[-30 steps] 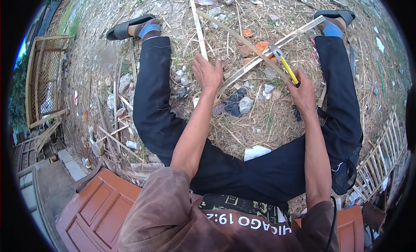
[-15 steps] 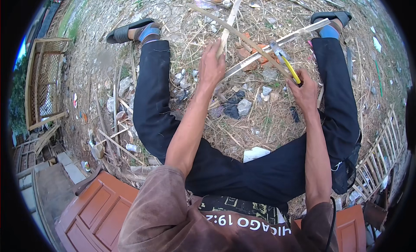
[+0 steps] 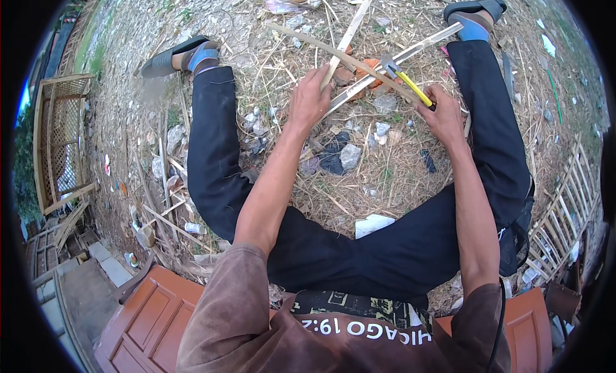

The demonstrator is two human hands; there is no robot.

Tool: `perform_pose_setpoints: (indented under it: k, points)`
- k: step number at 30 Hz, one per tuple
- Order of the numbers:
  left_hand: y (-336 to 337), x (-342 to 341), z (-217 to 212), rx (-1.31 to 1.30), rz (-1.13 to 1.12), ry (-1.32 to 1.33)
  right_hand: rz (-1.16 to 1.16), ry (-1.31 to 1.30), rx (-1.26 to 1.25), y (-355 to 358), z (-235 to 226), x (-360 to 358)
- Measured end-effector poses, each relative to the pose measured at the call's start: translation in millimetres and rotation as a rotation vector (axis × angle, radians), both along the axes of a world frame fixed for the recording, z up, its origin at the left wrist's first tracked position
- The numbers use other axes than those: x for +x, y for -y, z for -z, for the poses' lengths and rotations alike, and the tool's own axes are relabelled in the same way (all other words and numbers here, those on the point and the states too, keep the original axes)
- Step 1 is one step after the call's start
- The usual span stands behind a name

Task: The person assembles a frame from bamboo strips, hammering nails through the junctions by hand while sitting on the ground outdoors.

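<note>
Three narrow wooden strips cross one another over the ground between my outstretched legs. My left hand (image 3: 309, 96) is closed on the near end of a pale wooden strip (image 3: 353, 28) that runs away from me. In my right hand (image 3: 444, 114) is a hammer (image 3: 414, 86) with a yellow handle, its metal head tilted up and to the left. A thinner brownish strip (image 3: 303, 37) slants from the far left down to the right hand's fingers; whether they also pinch it I cannot tell. Another pale strip (image 3: 420, 48) lies crosswise, reaching toward my right foot.
Orange brick pieces (image 3: 370, 70) lie under the crossing. Stones (image 3: 350, 156), black plastic (image 3: 332, 153) and a white scrap (image 3: 374, 225) litter the straw-covered ground. A lattice frame (image 3: 63, 142) stands at far left, a slatted wooden rack (image 3: 568, 209) at right, and reddish-brown panels (image 3: 154, 315) behind me.
The view has shifted slightly. My right hand and the hammer now appear a little farther left and higher, with the hammer leaning more sideways. Both hands keep their holds.
</note>
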State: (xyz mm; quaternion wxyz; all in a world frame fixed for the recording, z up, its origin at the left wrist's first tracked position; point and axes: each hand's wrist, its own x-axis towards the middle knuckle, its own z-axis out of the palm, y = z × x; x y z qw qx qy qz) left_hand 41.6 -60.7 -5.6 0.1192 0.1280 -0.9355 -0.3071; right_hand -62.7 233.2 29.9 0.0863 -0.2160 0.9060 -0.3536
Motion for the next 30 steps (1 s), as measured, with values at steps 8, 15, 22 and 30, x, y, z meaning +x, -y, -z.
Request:
perform_pose_setpoints:
  k: [8,15,22,30]
  points:
    - [-4,9,14,-0.063,0.009,-0.047,0.023,0.054,0.079,1,8,6]
    - [-2,12,12,-0.092,-0.080,0.019,0.035,0.055,0.095,4,9,5]
    - [-1,14,12,-0.116,-0.053,0.013,0.049,0.039,0.069,2,12,6]
    - [-3,17,15,-0.112,-0.047,0.029,0.088,0.035,0.101,4,12,10]
